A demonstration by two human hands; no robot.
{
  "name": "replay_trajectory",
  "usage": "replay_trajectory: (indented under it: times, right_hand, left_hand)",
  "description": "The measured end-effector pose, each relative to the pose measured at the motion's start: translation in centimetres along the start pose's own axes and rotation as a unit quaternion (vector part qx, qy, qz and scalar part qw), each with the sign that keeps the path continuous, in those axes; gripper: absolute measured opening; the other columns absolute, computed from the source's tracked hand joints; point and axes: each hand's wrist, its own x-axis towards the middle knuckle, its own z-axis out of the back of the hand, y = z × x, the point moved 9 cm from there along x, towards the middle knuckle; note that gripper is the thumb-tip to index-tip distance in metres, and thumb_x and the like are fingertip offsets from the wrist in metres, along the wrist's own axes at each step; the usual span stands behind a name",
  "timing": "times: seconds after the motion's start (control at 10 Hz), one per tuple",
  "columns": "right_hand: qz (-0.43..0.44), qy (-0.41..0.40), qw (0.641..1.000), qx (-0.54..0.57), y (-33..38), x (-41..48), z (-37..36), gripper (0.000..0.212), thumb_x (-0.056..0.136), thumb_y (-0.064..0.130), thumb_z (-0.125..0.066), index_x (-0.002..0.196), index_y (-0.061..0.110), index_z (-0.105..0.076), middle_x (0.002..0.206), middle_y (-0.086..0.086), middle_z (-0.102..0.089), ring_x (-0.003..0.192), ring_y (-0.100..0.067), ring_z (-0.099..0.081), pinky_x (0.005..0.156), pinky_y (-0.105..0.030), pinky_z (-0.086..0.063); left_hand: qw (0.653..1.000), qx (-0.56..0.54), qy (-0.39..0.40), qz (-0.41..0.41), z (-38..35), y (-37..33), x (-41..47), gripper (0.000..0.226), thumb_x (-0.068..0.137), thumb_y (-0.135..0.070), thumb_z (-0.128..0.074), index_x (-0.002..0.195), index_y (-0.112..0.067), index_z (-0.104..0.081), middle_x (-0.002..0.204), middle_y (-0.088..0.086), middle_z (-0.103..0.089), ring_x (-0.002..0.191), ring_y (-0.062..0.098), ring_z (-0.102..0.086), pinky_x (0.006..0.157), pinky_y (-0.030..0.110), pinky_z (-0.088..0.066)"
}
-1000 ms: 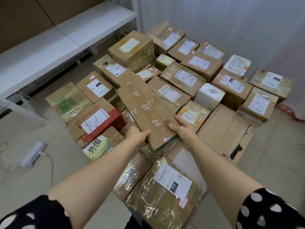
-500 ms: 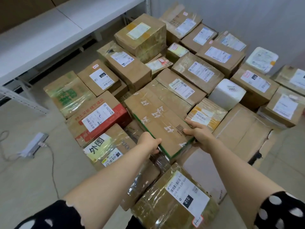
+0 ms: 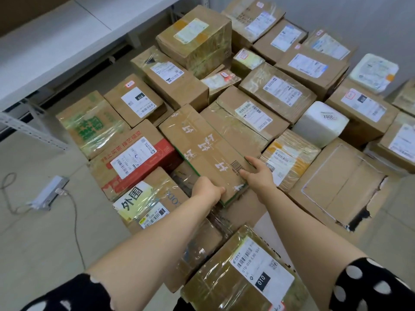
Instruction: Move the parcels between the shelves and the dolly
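A long flat cardboard parcel (image 3: 202,149) with white characters and a green edge lies tilted on top of a heap of taped brown parcels. My left hand (image 3: 207,190) grips its near left corner, fingers curled under the edge. My right hand (image 3: 258,176) holds the near right corner, thumb on top by the barcode. Around it lie a red-and-brown box (image 3: 139,160), a box with a yellow label (image 3: 143,203) and a white foam box (image 3: 318,124). A wrapped parcel with a 010 label (image 3: 247,277) sits closest to me.
A white shelf (image 3: 67,41) runs along the upper left, its perforated metal leg (image 3: 33,131) reaching the floor. A white power strip (image 3: 48,194) with a cable lies on the tiled floor at left. A torn flat carton (image 3: 336,187) lies at right. A pale wall stands behind.
The view has moved closer to the heap. Both hands have slid the long parcel forward and lower, keeping their hold on its near end.
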Motion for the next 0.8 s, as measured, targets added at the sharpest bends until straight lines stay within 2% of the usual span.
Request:
replay_trajectory:
  times: [0.1,0.2,0.3,0.4,0.5,0.6,0.7,0.8]
  right_hand:
    - [-0.015,-0.014,1.000,0.011,-0.6,0.7,0.1,0.048,0.091,-0.001,-0.057,0.135,0.017,-0.051,0.132,-0.002,-0.051,0.097,-0.014,-0.055,0.079,-0.024,-0.047]
    - [-0.027,-0.016,0.999,0.002,-1.0,1.1,0.3,0.048,0.092,-0.005,-0.052,0.134,0.017,-0.050,0.129,-0.004,-0.052,0.087,-0.012,-0.055,0.077,-0.026,-0.048]
    - [-0.044,-0.008,0.999,-0.016,-1.6,1.4,0.7,0.047,0.093,-0.005,-0.048,0.133,0.019,-0.051,0.125,-0.004,-0.055,0.090,-0.016,-0.055,0.066,-0.023,-0.046]
    - [-0.052,-0.005,0.999,-0.015,-1.9,1.8,0.8,0.048,0.093,-0.005,-0.047,0.134,0.020,-0.051,0.129,-0.006,-0.054,0.089,-0.017,-0.054,0.059,-0.021,-0.042]
    - [-0.047,-0.004,0.998,-0.028,-1.7,2.0,0.6,0.049,0.095,-0.004,-0.046,0.138,0.018,-0.047,0.136,-0.005,-0.049,0.100,-0.019,-0.054,0.070,-0.024,-0.047]
    - [-0.027,-0.010,0.996,-0.084,-1.7,1.9,0.6,0.051,0.097,0.003,-0.046,0.144,0.020,-0.040,0.149,-0.004,-0.034,0.131,-0.022,-0.040,0.101,-0.029,-0.041]
    - [-0.039,-0.008,0.995,-0.089,-2.3,1.2,0.6,0.053,0.099,0.016,-0.047,0.149,0.029,-0.030,0.154,-0.006,-0.019,0.137,-0.025,-0.032,0.108,-0.033,-0.034]
    - [-0.033,-0.013,0.997,-0.073,-2.3,0.4,0.4,0.058,0.100,0.023,-0.047,0.151,0.031,-0.021,0.155,-0.005,-0.020,0.134,-0.025,-0.036,0.103,-0.032,-0.035]
  left_hand:
    - [1.000,-0.017,0.010,0.006,-0.5,-0.2,0.0,0.085,0.085,-0.024,-0.071,0.147,-0.002,-0.018,0.135,0.014,-0.050,0.121,0.029,-0.051,0.099,0.035,-0.044]
    - [0.999,-0.016,0.040,0.009,-1.7,-0.4,-0.1,0.091,0.083,-0.028,-0.073,0.150,-0.006,-0.015,0.140,0.012,-0.044,0.123,0.028,-0.048,0.098,0.033,-0.043]
    - [0.998,-0.011,0.057,0.015,-2.4,-0.3,-0.3,0.078,0.083,-0.025,-0.071,0.144,0.001,-0.029,0.134,0.012,-0.049,0.110,0.024,-0.054,0.084,0.026,-0.045]
    - [0.999,0.010,0.052,-0.002,-2.2,-0.5,-0.2,0.070,0.081,-0.026,-0.073,0.137,-0.002,-0.039,0.128,0.013,-0.053,0.110,0.027,-0.055,0.086,0.029,-0.046]
    - [0.998,0.015,0.053,-0.008,-1.9,-0.7,-0.2,0.052,0.084,-0.027,-0.071,0.124,-0.006,-0.046,0.121,0.009,-0.053,0.096,0.022,-0.049,0.079,0.029,-0.043]
    - [0.998,0.012,0.051,-0.021,-1.7,-0.9,0.0,0.043,0.083,-0.024,-0.070,0.117,-0.007,-0.050,0.118,0.010,-0.056,0.101,0.025,-0.054,0.082,0.031,-0.046]
    - [0.999,0.013,0.048,-0.017,-1.7,-0.4,-0.1,0.036,0.083,-0.020,-0.067,0.112,-0.007,-0.051,0.113,0.009,-0.058,0.103,0.027,-0.056,0.083,0.033,-0.048]
    - [0.999,0.018,0.041,-0.016,-1.0,-0.3,-0.2,0.016,0.083,-0.017,-0.062,0.093,-0.010,-0.051,0.099,0.010,-0.060,0.087,0.027,-0.058,0.071,0.032,-0.047]
